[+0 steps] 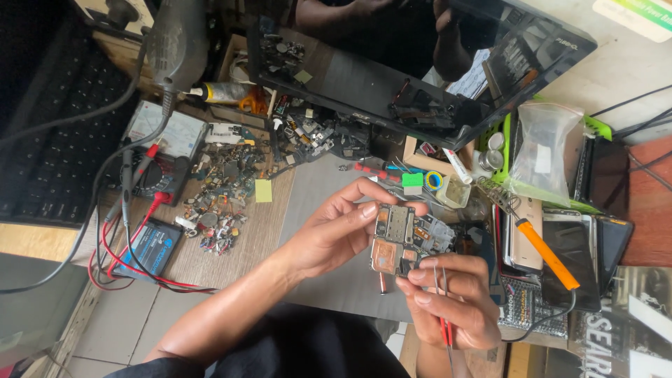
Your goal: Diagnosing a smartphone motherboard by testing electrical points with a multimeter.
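Keep your left hand [336, 234] pinched on the circuit board [400, 238]; your right hand [451, 297], closed around tweezers [443, 315], steadies its lower edge.

Single head-worn view, steeply downward and close over a cluttered workbench [329, 189], facing its far edge.
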